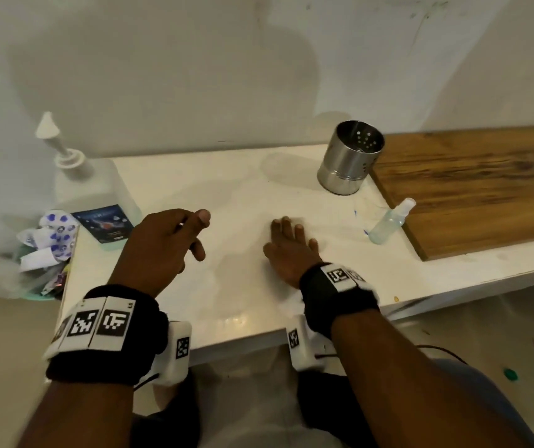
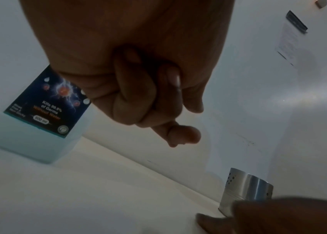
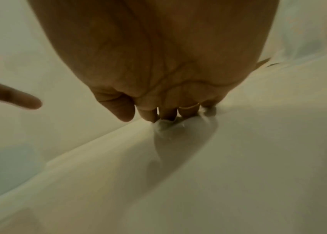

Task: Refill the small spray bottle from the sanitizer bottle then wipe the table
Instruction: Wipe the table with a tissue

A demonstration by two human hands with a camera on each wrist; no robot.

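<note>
The big clear sanitizer bottle with a white pump and dark blue label stands at the table's back left. The small spray bottle stands at the right, beside the wooden board. My left hand hovers over the white table near the sanitizer bottle, fingers loosely curled and holding nothing. My right hand lies flat on the table, its straight fingers pressing a small white tissue against the surface. Most of the tissue is hidden under the fingers.
A perforated steel cup stands at the back right, against the wooden board. A bin of crumpled wrappers and papers sits off the table's left edge. A wall runs right behind the table.
</note>
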